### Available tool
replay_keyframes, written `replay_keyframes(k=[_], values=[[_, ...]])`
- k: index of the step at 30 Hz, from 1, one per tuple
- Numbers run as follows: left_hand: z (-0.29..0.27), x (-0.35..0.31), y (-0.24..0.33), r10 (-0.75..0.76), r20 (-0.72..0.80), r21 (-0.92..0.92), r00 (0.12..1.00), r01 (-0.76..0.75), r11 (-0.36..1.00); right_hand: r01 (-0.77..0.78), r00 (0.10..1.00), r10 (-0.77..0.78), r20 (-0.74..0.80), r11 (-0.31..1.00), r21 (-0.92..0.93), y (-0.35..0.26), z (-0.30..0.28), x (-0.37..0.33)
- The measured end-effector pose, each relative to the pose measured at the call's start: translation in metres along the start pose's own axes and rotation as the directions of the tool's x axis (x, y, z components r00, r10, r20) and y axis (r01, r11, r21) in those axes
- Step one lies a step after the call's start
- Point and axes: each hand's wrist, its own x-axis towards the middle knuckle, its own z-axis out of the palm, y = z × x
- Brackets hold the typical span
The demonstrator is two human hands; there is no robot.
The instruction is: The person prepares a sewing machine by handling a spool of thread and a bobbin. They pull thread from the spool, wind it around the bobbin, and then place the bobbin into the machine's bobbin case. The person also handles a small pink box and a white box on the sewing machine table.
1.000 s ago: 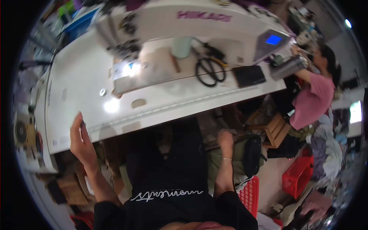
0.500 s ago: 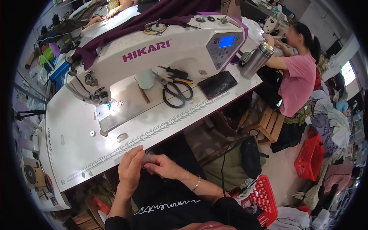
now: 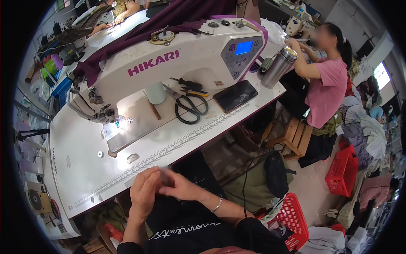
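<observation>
My left hand (image 3: 144, 189) is raised over my lap just off the table's front edge, its fingers bent and pressed together. Close against it is my right hand (image 3: 184, 187), with a bracelet at the wrist; its fingertips are smeared by motion. Whatever lies between the hands is hidden. Beyond them a long clear ruler (image 3: 169, 153) runs along the front of the white sewing table (image 3: 80, 169). A white and purple sewing machine (image 3: 190, 55) stands behind it. On the table near the left hand are a small pale oval piece (image 3: 132, 158) and a small white disc (image 3: 100, 154).
Under the machine's arm lie black-handled scissors (image 3: 190, 109), a screwdriver (image 3: 188, 84), a phone (image 3: 236, 96) and a pale green thread cone (image 3: 155, 94). A steel flask (image 3: 279, 67) stands at the right end. A co-worker in pink (image 3: 327, 84) sits beyond, near red baskets (image 3: 341, 167).
My right hand's fingers have shifted and opened a little from the pinch beside the left hand. The left hand stays nearly in place. The whole view has shifted slightly.
</observation>
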Motion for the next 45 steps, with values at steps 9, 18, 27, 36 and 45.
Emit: replay_keyframes(k=[9,18,27,36,45], values=[[-0.008,-0.009,-0.01,-0.176,-0.051,0.015,0.983,0.177,0.984,0.047,0.995,-0.065,0.079,0.975,0.216,0.002,-0.029,-0.009],[-0.011,0.001,-0.002,0.034,-0.003,0.044,0.999,-0.034,0.998,-0.002,0.995,-0.004,0.104,0.998,0.06,-0.004,0.01,0.01],[-0.018,-0.012,-0.012,-0.187,-0.052,0.006,0.981,0.187,0.982,-0.02,0.994,-0.016,0.11,0.949,0.315,-0.024,-0.011,-0.003],[-0.023,0.003,-0.006,0.088,0.005,0.116,0.996,-0.088,0.989,-0.297,0.941,0.259,0.22,0.941,0.164,0.002,0.023,0.004],[-0.037,-0.013,-0.016,-0.183,-0.094,0.065,0.979,0.189,0.98,-0.106,0.978,0.043,0.203,0.944,0.313,-0.007,0.002,-0.006]])
